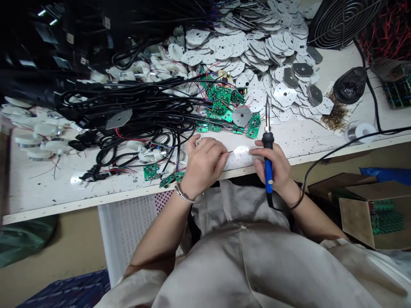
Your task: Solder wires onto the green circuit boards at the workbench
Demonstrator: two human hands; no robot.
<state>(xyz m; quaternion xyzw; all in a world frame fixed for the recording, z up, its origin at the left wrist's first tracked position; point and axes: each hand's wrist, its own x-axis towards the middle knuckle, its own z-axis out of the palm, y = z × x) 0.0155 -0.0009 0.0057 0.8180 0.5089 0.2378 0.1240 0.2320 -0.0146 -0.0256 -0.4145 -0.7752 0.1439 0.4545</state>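
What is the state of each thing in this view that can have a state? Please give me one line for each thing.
left hand, pinching a thin wire
right hand, gripping the soldering iron
soldering iron, held upright, tip up, touching nothing
round white plate, lying under both hands
black cables, tangled in a heap
green circuit boards, piled loose, wired
cardboard box, open, holding green boards

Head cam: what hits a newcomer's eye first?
A huge heap of white perforated plates covers the far bench, with a tangle of black cables sprawling left over green circuit boards. Front and centre, the right hand grips a blue-handled soldering iron, tip pointing away, beside the left hand.
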